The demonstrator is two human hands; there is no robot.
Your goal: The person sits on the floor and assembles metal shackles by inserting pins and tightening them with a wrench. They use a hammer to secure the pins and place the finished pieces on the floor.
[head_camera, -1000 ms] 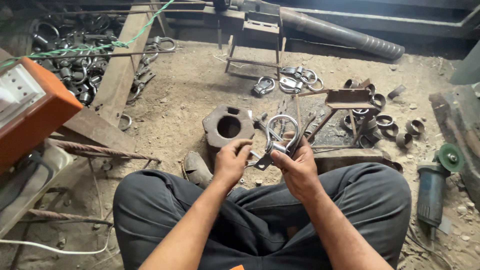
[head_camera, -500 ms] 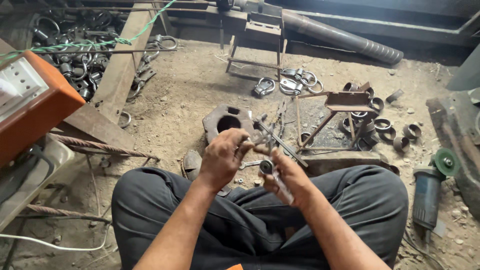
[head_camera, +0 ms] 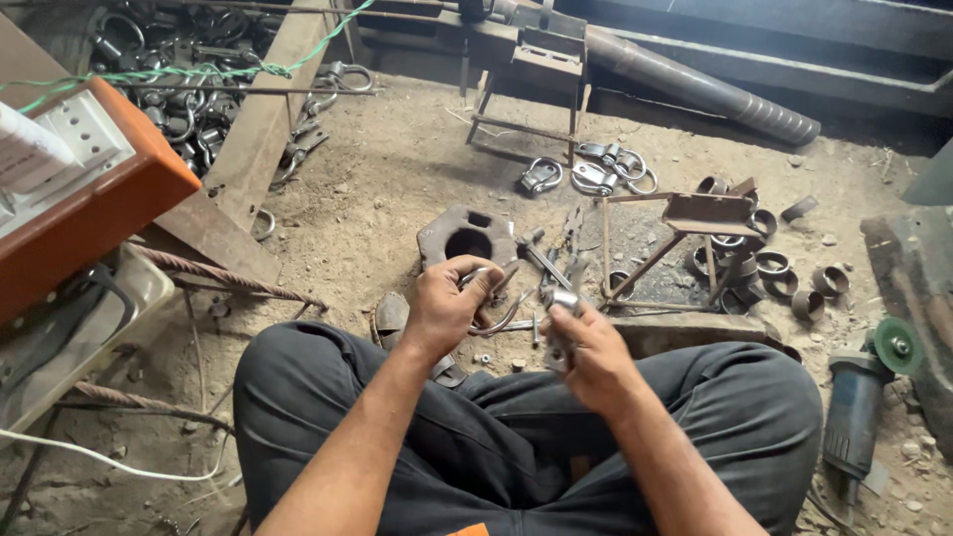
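I sit cross-legged on a dirt floor in dark trousers. My left hand (head_camera: 447, 303) grips a curved metal shackle bow (head_camera: 499, 316) in front of my knees. My right hand (head_camera: 586, 352) is closed on a small grey metal piece (head_camera: 562, 301), held close to the bow's open end. The two parts sit close together; I cannot tell if they touch. Just beyond my hands lie a thick round metal block with a hole (head_camera: 467, 235) and a long bolt (head_camera: 544, 263).
An orange welding machine (head_camera: 79, 199) stands at left with cables. Heaps of shackles (head_camera: 189, 99) lie at back left. A small angle-iron stand (head_camera: 695, 223), short pipe rings (head_camera: 774, 266), an angle grinder (head_camera: 864, 397) and a ribbed pipe (head_camera: 705, 94) lie to the right.
A second ago both hands held a closed ring-shaped shackle up together. They have since lowered and drawn apart, the left keeping the bow and the right holding the small piece.
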